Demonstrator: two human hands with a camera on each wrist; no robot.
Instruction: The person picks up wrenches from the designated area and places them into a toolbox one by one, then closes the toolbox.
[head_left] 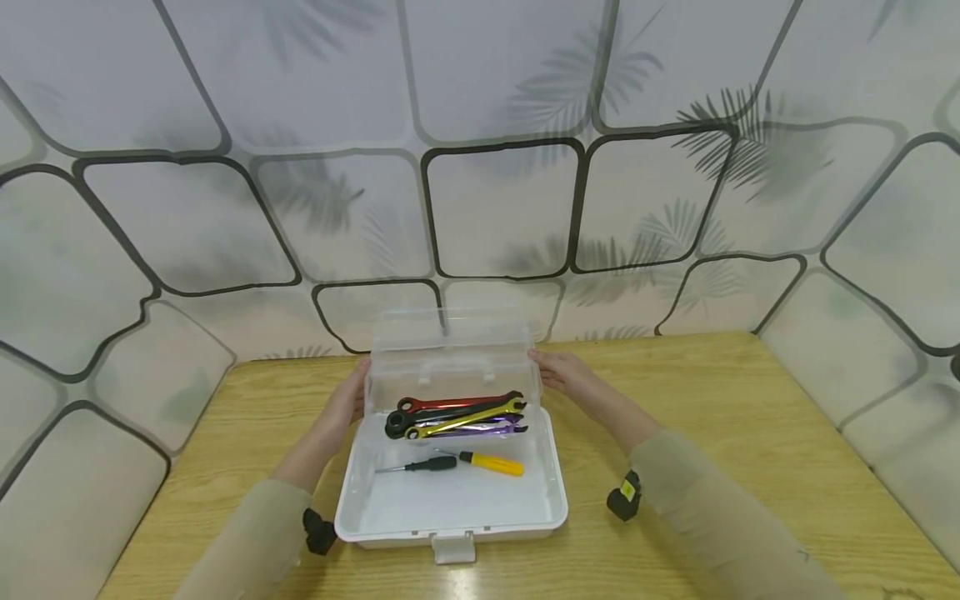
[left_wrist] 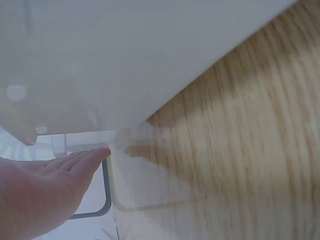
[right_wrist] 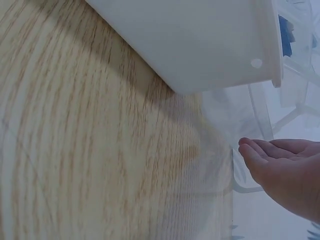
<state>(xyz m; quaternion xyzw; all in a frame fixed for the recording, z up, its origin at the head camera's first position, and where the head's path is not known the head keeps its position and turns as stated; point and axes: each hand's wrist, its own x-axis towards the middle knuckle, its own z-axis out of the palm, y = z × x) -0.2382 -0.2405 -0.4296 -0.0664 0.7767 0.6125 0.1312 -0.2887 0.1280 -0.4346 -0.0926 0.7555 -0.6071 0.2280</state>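
A white plastic toolbox (head_left: 450, 508) sits with its translucent lid (head_left: 450, 337) swung up at the back. Several combination wrenches (head_left: 457, 415), in red, black, gold and purple, lie bunched towards the back of the box. In front of them are a black-handled screwdriver (head_left: 431, 463) and a yellow-handled screwdriver (head_left: 491, 463). My left hand (head_left: 348, 398) reaches along the left side to the lid's edge, fingers nearly straight. On the opposite edge, my right hand (head_left: 567, 379) has its extended fingertips at the lid. Whether either thumb presses the lid is hidden.
The box stands on a wood-grain table (head_left: 705, 433), with its white front latch (head_left: 453, 547) hanging down. Behind and on both sides rises a patterned cloth wall (head_left: 502, 208). Black wrist cameras (head_left: 624, 497) are worn at both sleeves.
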